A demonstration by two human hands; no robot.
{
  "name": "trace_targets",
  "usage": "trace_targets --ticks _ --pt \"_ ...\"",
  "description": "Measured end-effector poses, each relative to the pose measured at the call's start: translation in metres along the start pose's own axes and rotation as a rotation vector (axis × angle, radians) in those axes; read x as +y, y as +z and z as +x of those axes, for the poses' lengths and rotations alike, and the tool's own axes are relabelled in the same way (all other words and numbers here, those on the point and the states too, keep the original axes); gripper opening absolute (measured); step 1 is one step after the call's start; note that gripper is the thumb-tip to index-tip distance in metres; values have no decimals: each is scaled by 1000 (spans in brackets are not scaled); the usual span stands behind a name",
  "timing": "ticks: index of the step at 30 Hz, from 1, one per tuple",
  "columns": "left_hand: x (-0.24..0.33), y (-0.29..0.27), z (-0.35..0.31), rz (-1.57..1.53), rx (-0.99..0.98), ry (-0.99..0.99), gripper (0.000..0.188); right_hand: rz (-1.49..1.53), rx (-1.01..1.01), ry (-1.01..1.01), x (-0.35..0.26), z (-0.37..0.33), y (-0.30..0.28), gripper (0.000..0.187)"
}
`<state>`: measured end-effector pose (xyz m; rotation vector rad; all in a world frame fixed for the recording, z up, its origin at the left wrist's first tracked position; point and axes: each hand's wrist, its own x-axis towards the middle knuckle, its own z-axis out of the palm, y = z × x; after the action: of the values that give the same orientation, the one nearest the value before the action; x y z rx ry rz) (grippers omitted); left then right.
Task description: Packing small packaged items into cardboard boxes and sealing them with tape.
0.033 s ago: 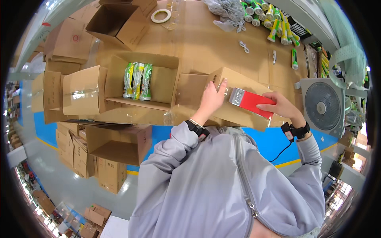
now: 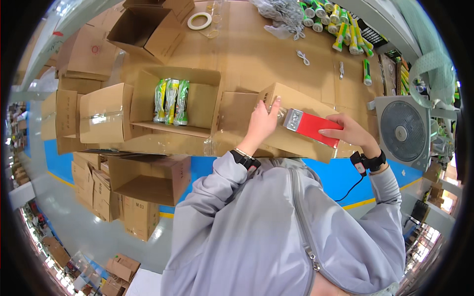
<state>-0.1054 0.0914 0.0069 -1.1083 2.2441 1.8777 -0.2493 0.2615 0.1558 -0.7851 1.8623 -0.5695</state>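
A closed cardboard box [image 2: 301,98] lies slantwise on the worktable in front of me. My left hand [image 2: 261,123] holds its left end, thumb over the upper edge and fingers against the end. My right hand [image 2: 349,132] grips a red tape dispenser [image 2: 317,129] with a shiny metal front, which rests on top of the box near its middle. Clear tape shows faintly between the dispenser's front and my left hand. To the left, an open carton [image 2: 203,106] contains several green and yellow wrapped packs [image 2: 171,101].
A grey fan [image 2: 402,130] stands at right. Several green and yellow flashlights [image 2: 340,29] lie at the far right, near white cables [image 2: 303,57]. A tape roll [image 2: 199,20] sits at the back. An open box [image 2: 148,180] and folded cartons are on the lower left.
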Motion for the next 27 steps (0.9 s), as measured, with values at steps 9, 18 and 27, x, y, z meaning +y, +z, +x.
trace_targets --ticks 9,18,27 --pt "-4 -2 4 48 163 86 66 87 -35 -178 8 18 -12 45" --pt "2 -7 1 106 200 -68 58 -143 -136 -318 16 19 -21 60" --pt "1 -2 -4 153 270 -13 54 -122 -189 -367 39 12 -33 58"
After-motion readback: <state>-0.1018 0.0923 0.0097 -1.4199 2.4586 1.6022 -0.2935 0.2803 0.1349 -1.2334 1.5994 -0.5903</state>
